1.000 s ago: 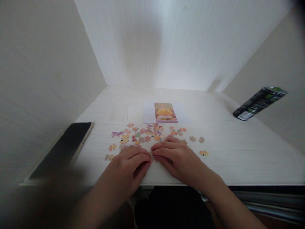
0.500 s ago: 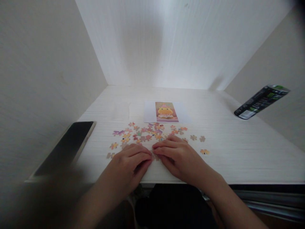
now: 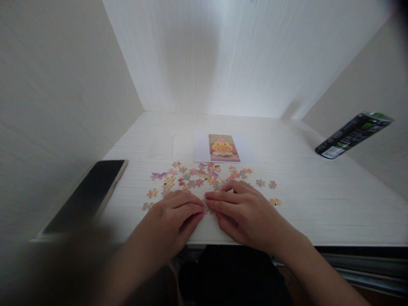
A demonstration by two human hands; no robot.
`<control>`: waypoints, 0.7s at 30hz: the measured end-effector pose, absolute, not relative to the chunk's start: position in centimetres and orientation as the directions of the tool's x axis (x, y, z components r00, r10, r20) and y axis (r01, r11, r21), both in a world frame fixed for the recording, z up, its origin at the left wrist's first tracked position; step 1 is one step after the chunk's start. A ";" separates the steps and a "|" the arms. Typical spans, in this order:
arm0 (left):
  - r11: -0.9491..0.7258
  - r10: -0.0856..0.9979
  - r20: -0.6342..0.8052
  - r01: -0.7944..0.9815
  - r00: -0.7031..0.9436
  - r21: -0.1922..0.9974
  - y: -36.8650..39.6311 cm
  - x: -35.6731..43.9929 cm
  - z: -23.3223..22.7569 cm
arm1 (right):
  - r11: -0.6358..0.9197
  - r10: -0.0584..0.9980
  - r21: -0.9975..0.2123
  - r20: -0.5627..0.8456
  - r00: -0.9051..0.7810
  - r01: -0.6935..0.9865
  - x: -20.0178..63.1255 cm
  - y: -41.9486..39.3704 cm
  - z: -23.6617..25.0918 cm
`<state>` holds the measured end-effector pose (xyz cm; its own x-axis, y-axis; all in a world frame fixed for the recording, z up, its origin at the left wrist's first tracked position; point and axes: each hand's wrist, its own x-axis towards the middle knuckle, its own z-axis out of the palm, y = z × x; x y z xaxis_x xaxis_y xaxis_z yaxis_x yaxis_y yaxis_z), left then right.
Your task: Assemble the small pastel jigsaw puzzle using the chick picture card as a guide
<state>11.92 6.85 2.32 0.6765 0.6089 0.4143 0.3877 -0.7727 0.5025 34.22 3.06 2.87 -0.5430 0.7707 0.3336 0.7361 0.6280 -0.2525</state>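
Observation:
My left hand rests near the table's front edge, its thumb and fingers closed on the left side of a small puzzle piece. From the other side my right hand reaches the same spot, fingertips pressed down on pale, brownish puzzle pieces. The fingers cover most of these pieces, so I cannot tell whether they interlock. Just beyond the hands lies a loose spread of puzzle pieces in pink, yellow, purple and brown. Behind them is a picture card showing a yellow figure with a pink hat and a cake.
A dark-screened phone lies at the left. On the right stands a black drink can, leaning in the wide view. White panels close the table in at the back and both sides. Single pieces lie right of my right hand.
The view has shifted slightly. My right hand's fingers have bent a little more and its wrist sits slightly lower and to the right. My left hand stays nearly in place.

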 end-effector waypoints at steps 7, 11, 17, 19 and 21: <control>-0.785 0.596 0.432 0.380 0.677 0.489 7.0 12.1 2.4 | 0.624 0.778 -0.325 0.341 -0.528 0.711 34.1 4.1 3.0; -0.789 0.590 0.439 0.368 0.678 0.492 7.0 12.1 2.4 | 0.630 0.776 -0.381 0.330 -0.538 0.676 34.3 4.5 3.2; -0.785 0.594 0.435 0.369 0.677 0.498 6.9 12.0 2.4 | 0.608 0.794 -0.400 0.326 -0.514 0.686 34.3 4.5 3.1; -0.786 0.591 0.431 0.367 0.682 0.498 6.9 12.0 2.4 | 0.610 0.792 -0.401 0.330 -0.513 0.684 34.1 4.4 3.2; -0.786 0.591 0.426 0.370 0.684 0.496 6.9 12.0 2.4 | 0.612 0.790 -0.399 0.332 -0.515 0.683 34.1 4.4 3.2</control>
